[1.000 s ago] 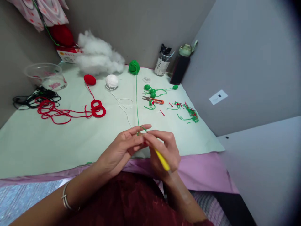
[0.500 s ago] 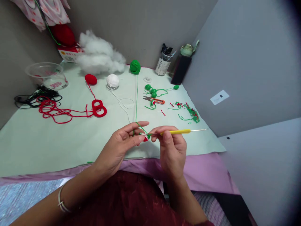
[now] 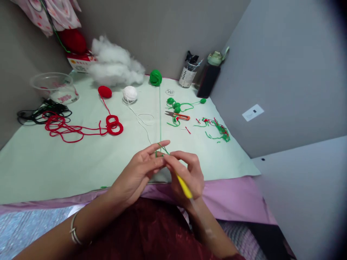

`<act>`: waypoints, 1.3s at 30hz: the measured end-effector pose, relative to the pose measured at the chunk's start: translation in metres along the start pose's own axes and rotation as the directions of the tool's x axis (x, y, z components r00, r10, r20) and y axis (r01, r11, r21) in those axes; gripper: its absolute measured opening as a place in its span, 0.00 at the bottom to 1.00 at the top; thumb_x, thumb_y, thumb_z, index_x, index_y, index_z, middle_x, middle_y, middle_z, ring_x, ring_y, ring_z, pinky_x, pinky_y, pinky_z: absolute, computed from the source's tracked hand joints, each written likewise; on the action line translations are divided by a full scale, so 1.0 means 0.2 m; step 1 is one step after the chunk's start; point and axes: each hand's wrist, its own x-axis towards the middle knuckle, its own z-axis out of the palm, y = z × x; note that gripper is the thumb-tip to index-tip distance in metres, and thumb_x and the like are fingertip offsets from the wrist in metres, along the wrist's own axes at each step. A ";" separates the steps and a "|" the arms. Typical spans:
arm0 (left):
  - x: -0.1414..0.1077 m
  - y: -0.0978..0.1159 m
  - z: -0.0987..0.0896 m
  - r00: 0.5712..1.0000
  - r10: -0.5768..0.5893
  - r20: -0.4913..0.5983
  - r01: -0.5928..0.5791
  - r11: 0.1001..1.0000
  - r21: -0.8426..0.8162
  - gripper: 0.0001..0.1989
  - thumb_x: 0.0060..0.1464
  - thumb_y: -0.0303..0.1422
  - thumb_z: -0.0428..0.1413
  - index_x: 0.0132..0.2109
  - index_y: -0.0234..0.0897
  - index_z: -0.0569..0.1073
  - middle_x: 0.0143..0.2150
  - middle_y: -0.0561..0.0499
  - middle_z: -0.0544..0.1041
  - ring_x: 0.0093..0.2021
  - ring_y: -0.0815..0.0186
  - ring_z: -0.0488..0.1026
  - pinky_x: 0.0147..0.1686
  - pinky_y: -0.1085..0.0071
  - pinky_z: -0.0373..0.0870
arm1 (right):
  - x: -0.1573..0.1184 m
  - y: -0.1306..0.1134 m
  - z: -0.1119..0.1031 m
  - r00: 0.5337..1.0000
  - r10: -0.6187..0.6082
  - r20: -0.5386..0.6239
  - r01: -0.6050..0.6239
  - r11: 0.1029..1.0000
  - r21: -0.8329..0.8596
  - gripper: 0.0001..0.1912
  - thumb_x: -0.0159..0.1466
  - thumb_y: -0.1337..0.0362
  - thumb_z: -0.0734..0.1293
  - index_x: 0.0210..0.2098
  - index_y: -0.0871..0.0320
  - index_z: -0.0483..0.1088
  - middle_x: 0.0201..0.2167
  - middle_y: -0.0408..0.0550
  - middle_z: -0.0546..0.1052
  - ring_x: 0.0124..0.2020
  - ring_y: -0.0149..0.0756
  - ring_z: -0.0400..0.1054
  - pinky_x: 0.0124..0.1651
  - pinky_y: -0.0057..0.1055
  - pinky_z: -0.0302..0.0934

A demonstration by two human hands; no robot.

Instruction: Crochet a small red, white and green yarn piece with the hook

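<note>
My left hand (image 3: pixel 143 164) pinches a small crochet piece between thumb and fingers; fingers hide nearly all of it. Green yarn (image 3: pixel 160 115) passes over the left index finger and runs back toward a green yarn ball (image 3: pixel 155 78). In my right hand (image 3: pixel 188 177) is a crochet hook with a yellow handle (image 3: pixel 184 186), closed in the fingers and slanting down toward the wrist. The right fingertips meet the left thumb at the piece, and the hook's working tip is hidden there.
Orange-handled thread snips (image 3: pixel 181 115) lie beyond my hands, near small green crocheted balls (image 3: pixel 177 107) and yarn scraps (image 3: pixel 222 130). Leftward are a white yarn ball (image 3: pixel 130 94), a red yarn ball (image 3: pixel 105 91) and red crocheted rings (image 3: pixel 114 125). White stuffing (image 3: pixel 116 63) and a dark bottle (image 3: pixel 208 77) stand behind.
The crochet hook has swung from nearly level, pointing right, to slanting down toward me. My right hand has turned and moved left against the left fingertips, covering the red, white and green piece.
</note>
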 end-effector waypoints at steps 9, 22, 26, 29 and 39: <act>-0.01 0.01 0.00 0.994 0.106 -0.002 -0.105 0.988 0.112 0.20 0.52 0.32 0.72 0.54 0.43 0.84 0.37 0.53 0.80 0.39 0.69 0.74 0.45 0.73 0.69 | 0.08 -0.01 -0.01 0.928 0.367 0.067 -0.359 0.830 0.427 0.10 0.73 0.70 0.65 0.43 0.52 0.79 0.37 0.45 0.83 0.38 0.36 0.77 0.41 0.35 0.73; 0.02 0.02 -0.02 1.000 -0.011 0.009 0.011 1.000 -0.015 0.19 0.52 0.31 0.72 0.53 0.42 0.85 0.35 0.52 0.81 0.36 0.71 0.73 0.43 0.75 0.70 | 0.08 -0.01 -0.03 0.900 0.432 0.053 -0.402 0.779 0.480 0.11 0.73 0.69 0.67 0.43 0.50 0.81 0.35 0.43 0.81 0.35 0.33 0.74 0.38 0.33 0.70; 0.00 0.02 0.00 0.998 0.068 0.003 -0.067 0.990 0.122 0.16 0.55 0.32 0.71 0.51 0.45 0.86 0.37 0.53 0.81 0.33 0.73 0.67 0.34 0.78 0.63 | 0.08 0.00 -0.02 0.875 0.465 0.137 -0.462 0.716 0.523 0.09 0.72 0.67 0.68 0.43 0.50 0.82 0.38 0.44 0.83 0.38 0.34 0.75 0.42 0.33 0.69; 0.00 0.02 -0.01 0.997 0.079 0.021 -0.082 0.981 0.178 0.15 0.57 0.33 0.69 0.52 0.47 0.86 0.38 0.54 0.80 0.33 0.73 0.65 0.36 0.77 0.63 | 0.07 0.01 -0.02 0.806 0.564 0.181 -0.538 0.570 0.621 0.09 0.74 0.64 0.67 0.42 0.51 0.81 0.36 0.43 0.82 0.33 0.31 0.73 0.39 0.32 0.69; -0.02 0.00 -0.03 0.976 0.216 -0.022 -0.202 0.938 0.280 0.15 0.55 0.33 0.70 0.51 0.49 0.85 0.37 0.55 0.74 0.39 0.70 0.69 0.41 0.75 0.66 | 0.06 -0.02 -0.05 0.940 0.323 0.110 -0.341 0.870 0.356 0.11 0.75 0.68 0.61 0.47 0.52 0.76 0.39 0.46 0.83 0.37 0.34 0.78 0.41 0.34 0.74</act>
